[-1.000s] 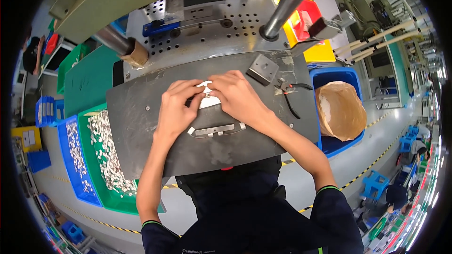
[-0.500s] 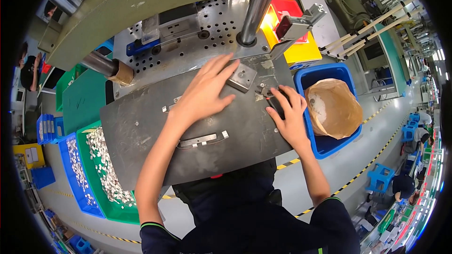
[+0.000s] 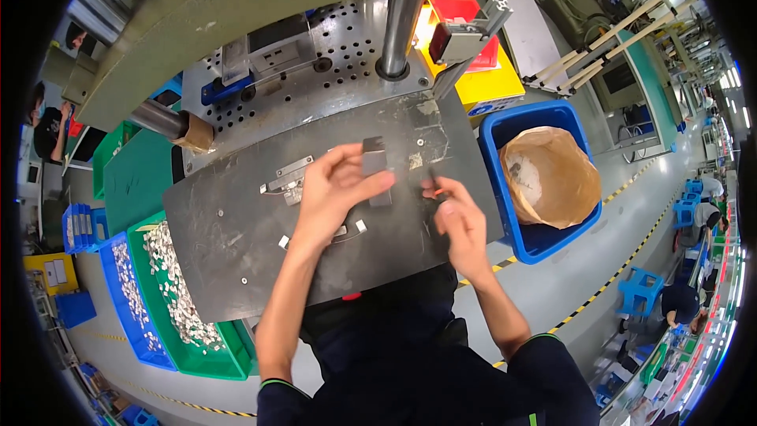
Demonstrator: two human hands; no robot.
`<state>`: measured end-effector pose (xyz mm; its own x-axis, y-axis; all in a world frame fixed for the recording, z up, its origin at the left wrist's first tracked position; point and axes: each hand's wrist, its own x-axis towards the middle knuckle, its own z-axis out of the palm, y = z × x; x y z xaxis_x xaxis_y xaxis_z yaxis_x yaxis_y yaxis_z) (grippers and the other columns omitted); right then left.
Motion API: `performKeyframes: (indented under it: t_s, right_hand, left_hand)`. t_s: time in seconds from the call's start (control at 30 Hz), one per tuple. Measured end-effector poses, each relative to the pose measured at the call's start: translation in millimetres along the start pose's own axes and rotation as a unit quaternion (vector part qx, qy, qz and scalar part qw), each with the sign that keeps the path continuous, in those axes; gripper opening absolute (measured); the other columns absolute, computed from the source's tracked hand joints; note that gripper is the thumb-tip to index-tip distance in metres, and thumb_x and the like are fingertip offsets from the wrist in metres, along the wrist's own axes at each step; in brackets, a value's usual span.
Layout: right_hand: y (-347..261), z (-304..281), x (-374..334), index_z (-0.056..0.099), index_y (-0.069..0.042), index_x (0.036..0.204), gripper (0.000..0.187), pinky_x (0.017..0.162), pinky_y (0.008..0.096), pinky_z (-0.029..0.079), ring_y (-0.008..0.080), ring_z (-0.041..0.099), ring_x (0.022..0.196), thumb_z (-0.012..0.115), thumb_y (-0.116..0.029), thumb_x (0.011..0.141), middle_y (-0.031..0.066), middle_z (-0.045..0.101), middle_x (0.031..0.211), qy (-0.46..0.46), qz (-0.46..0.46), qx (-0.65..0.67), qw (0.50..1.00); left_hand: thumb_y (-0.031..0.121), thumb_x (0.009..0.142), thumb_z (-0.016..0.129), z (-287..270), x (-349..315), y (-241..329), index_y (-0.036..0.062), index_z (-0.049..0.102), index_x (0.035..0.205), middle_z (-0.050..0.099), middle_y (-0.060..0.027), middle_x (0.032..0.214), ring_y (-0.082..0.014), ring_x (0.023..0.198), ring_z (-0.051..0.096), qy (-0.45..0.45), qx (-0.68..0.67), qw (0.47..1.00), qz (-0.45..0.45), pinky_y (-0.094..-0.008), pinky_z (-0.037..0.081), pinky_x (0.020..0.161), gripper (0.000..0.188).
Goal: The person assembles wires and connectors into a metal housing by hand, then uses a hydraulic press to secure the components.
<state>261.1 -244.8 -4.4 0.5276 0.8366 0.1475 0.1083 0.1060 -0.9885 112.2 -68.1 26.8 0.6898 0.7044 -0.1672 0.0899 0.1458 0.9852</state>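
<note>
A dark, scuffed tabletop [image 3: 213,229] is lying above a grey floor [image 3: 553,278], with one press [image 3: 260,12] standing along its far edge, two parts bins, one green [image 3: 234,349] and one blue [image 3: 156,357], sitting off its left edge, and one blue tub [image 3: 546,243] holding a paper bag [image 3: 572,181] off its right edge. The left hand [image 3: 335,193] is gripping one metal block [image 3: 374,159] over the middle, while the right hand [image 3: 461,225], nearer the right edge, is gripping one blurred pair of pliers [image 3: 433,180]. Two metal strips are resting there, one [image 3: 292,173] left of the left hand, the other [image 3: 341,232] toward the near edge.
</note>
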Motion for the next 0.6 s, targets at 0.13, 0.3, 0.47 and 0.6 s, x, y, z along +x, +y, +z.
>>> performKeyframes:
  t_s: [0.13, 0.3, 0.47, 0.6]
  right_hand:
    - [-12.5, 22.1, -10.0, 0.063, 0.010, 0.083, 0.031, 0.097, 0.0350, 0.048, 0.0276, 0.063, 0.111, 0.063, -0.013, 0.103, 0.0205, 0.061, 0.137, -0.119, 0.016, -0.007, 0.993]
    - [-17.0, 30.7, -12.2, 0.065, 0.010, 0.083, 0.026, 0.088, 0.0346, 0.050, 0.0274, 0.064, 0.104, 0.066, -0.010, 0.100, 0.0207, 0.062, 0.134, -0.126, -0.078, -0.056, 0.987]
    - [-18.8, 32.5, -10.5, 0.066, 0.004, 0.079, 0.014, 0.072, 0.0367, 0.054, 0.0305, 0.068, 0.083, 0.077, -0.003, 0.085, 0.0187, 0.069, 0.110, -0.078, -0.170, -0.217, 0.958]
    - [5.0, -13.9, -7.1, 0.060, 0.004, 0.083, 0.019, 0.064, 0.0361, 0.046, 0.0212, 0.056, 0.071, 0.064, -0.005, 0.100, 0.0115, 0.061, 0.087, 0.155, -0.103, -0.311, 0.932]
  left_hand:
    - [-0.008, 0.083, 0.083, -1.0, -40.4, -6.1, -0.0083, 0.057, 0.136, 0.070, -0.0134, 0.123, -0.0201, 0.110, 0.071, 0.023, -0.238, 0.970, 0.031, -0.0342, 0.061, 0.093, 0.059]
    - [-0.010, 0.081, 0.084, -4.8, -54.1, -9.1, -0.0072, 0.059, 0.133, 0.070, -0.0133, 0.123, -0.0201, 0.110, 0.071, 0.023, -0.264, 0.963, 0.058, -0.0342, 0.061, 0.093, 0.058]
    - [0.006, 0.075, 0.095, -4.2, -70.5, -14.9, 0.0006, 0.060, 0.109, 0.071, -0.0125, 0.117, -0.0141, 0.103, 0.070, 0.054, -0.007, 0.993, 0.105, -0.0343, 0.060, 0.084, 0.049]
    - [0.019, 0.059, 0.095, 9.0, -99.7, -6.7, 0.0037, 0.062, 0.097, 0.068, -0.0081, 0.092, -0.0252, 0.084, 0.066, 0.204, 0.435, 0.853, 0.205, -0.0372, 0.050, 0.083, 0.053]
